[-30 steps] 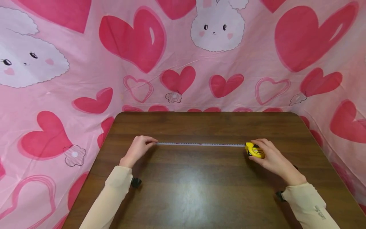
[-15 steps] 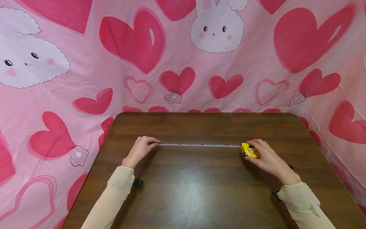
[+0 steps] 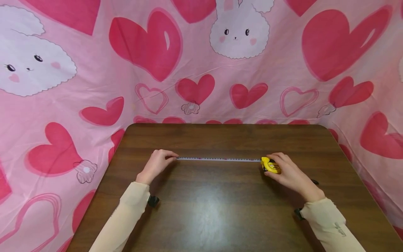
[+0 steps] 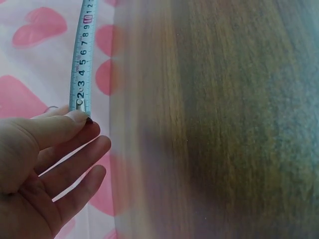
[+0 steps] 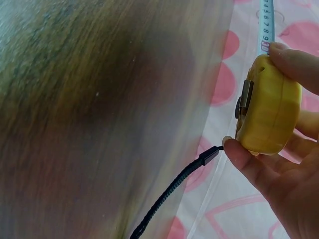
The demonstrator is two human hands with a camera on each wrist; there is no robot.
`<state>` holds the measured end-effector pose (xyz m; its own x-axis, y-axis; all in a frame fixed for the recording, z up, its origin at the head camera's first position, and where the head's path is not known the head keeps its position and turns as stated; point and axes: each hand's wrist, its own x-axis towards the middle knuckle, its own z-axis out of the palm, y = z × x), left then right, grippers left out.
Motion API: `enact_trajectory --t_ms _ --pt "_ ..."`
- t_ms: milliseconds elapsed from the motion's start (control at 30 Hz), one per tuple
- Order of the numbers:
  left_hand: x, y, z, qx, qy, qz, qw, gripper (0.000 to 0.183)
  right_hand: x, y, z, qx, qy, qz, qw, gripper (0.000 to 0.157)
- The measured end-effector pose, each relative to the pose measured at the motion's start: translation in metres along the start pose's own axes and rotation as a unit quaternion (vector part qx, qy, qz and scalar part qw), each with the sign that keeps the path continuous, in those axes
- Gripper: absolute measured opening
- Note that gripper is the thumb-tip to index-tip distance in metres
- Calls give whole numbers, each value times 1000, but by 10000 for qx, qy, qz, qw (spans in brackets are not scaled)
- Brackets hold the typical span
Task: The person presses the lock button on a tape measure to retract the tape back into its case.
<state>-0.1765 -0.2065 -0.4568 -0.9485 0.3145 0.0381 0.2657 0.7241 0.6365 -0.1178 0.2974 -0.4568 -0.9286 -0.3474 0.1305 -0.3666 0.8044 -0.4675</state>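
Note:
A yellow tape measure (image 3: 270, 166) is in my right hand (image 3: 289, 175), gripped between thumb and fingers. From its case a white blade (image 3: 217, 159) runs straight across to my left hand (image 3: 156, 163). In the left wrist view, my left thumb and forefinger pinch the blade's end (image 4: 81, 97) near the low numbers, while the other fingers stay loosely spread. The right wrist view shows the case (image 5: 271, 107) with a metal clip (image 5: 244, 97) on its side and a dark braided wrist strap (image 5: 174, 185) hanging from it.
A brown wooden table (image 3: 201, 199) lies beneath both hands. Pink cloth (image 3: 201, 63) printed with hearts and rabbits hangs behind it and along both sides. A dark camera mount (image 3: 153, 201) sits at the left wrist, another (image 3: 299, 214) at the right.
My right hand has moved left with the tape measure, and the stretch of blade between the hands has become shorter. My left hand has shifted slightly right, still pinching the end.

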Motion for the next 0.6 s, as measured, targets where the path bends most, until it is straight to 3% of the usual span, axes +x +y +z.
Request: enact_trajectory --t_ms 600 --pt "5 10 12 131 102 336 9993 19 6 -7 10 21 35 -37 10000 63"
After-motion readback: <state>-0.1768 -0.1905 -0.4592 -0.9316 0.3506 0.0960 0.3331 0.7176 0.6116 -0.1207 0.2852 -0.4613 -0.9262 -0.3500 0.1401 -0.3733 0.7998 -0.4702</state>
